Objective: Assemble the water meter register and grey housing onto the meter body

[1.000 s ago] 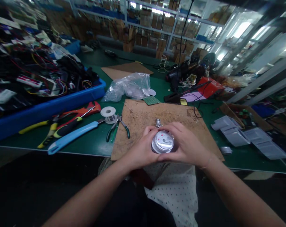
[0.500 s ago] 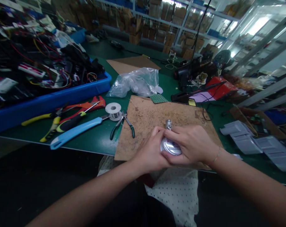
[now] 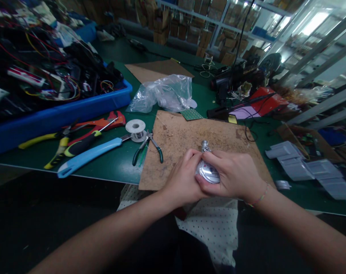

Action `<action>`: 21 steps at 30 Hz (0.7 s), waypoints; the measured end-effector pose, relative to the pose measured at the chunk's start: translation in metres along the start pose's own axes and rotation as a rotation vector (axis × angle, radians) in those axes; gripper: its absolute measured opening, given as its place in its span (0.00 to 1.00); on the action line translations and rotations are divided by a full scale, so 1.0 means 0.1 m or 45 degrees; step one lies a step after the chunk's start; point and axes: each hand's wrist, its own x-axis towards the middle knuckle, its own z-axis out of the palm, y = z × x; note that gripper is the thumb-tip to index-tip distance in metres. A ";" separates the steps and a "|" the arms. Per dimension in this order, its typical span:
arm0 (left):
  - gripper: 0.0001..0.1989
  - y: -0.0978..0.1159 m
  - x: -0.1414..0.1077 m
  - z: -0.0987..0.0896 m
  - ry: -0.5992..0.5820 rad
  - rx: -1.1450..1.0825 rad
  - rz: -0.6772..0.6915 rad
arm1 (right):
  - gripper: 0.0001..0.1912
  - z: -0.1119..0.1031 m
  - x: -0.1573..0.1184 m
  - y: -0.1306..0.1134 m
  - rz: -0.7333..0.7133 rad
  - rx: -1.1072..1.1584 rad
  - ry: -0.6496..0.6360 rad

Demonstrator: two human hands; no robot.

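Note:
Near the front edge of a worn brown board, both my hands are closed round a shiny, round silver object with a short knobbed stem. It looks somewhat like a gauge, but its exact kind does not show. My left hand wraps its left side, with the fingertips hidden. From the right, my right hand grips it, thumb and fingers at the rim. The stem points away from me, above the fingers. Left of the hands lie dark-green-handled cutters and a spool of solder wire.
A blue-handled cutter, a screwdriver and pliers lie leftward, before a full blue bin. Behind the board are a plastic bag and a green circuit panel. Grey trays and a silver ring sit right.
The view has shifted slightly, and the silver ring on the right now shows more fully. Both hands keep their hold on the round silver object, which has tilted a little.

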 end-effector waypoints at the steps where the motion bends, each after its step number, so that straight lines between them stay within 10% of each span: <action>1: 0.29 0.00 0.00 0.00 0.004 -0.006 0.001 | 0.25 0.00 0.00 -0.01 0.009 0.004 0.003; 6: 0.32 -0.03 0.01 -0.05 -0.061 -0.034 0.012 | 0.25 0.04 -0.05 -0.02 0.139 0.233 0.006; 13: 0.37 -0.03 0.03 -0.07 -0.113 -0.081 -0.010 | 0.51 0.35 -0.38 0.04 0.442 1.343 0.172; 21: 0.37 -0.04 0.06 -0.07 -0.162 -0.140 0.020 | 0.44 0.20 -0.29 0.12 0.250 0.909 0.189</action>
